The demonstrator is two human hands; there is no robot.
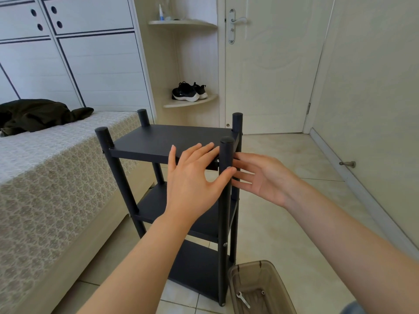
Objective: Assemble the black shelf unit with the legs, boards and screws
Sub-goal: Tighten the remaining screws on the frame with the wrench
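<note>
Black shelf unit [156, 205] stands upright just beyond your hands, all three boards on its legs. Your left hand [192, 184] lies open over the top board [172, 137], thumb touching the near leg [226, 152]. Your right hand [265, 180], fingers straight, touches this leg from the other side.

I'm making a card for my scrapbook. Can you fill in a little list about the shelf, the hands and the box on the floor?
shelf unit: black, upright on the floor, three boards, four legs
left hand: open, fingers over the top board, thumb against the near right leg
right hand: open, fingers reaching that same leg
tray: brownish, see-through, on the floor by the shelf
in the tray: a small wrench
</note>
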